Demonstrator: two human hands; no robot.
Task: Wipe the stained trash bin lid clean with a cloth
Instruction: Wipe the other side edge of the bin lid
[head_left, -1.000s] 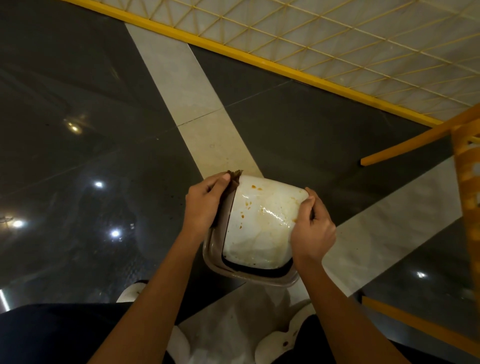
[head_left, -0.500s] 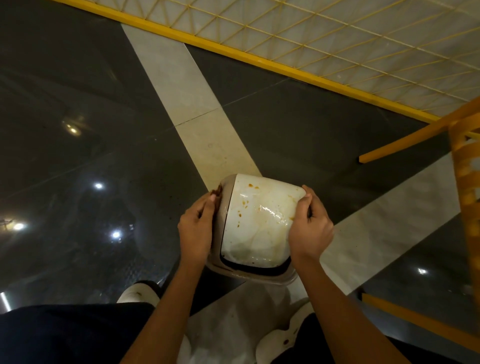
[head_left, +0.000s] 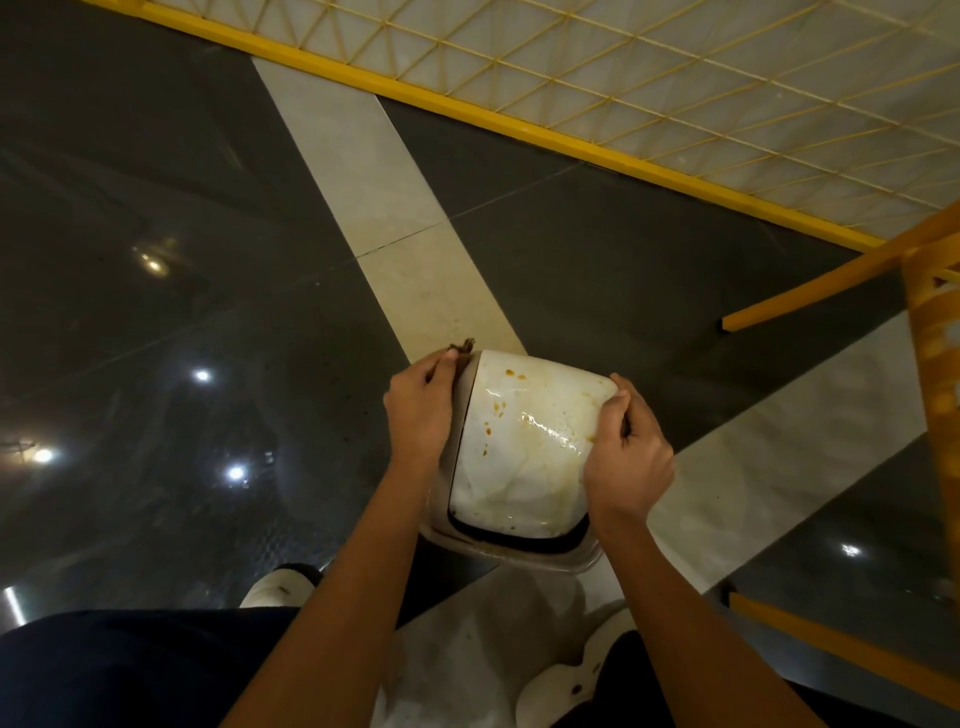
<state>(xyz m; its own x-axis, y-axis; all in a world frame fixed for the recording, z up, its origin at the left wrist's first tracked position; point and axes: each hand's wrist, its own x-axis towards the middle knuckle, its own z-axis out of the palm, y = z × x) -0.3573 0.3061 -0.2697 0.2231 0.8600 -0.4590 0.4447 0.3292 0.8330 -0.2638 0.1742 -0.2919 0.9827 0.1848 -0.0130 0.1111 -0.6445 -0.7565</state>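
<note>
Trash bin lid orange-stained, left hand pinching cloth, right hand gripping edge

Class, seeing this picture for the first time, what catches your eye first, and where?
The white bin lid, spotted with orange-brown stains, sits at centre. The left hand holds a dark cloth at its left edge; the right hand grips its right edge. A yellow lattice panel fills the top right.
</note>
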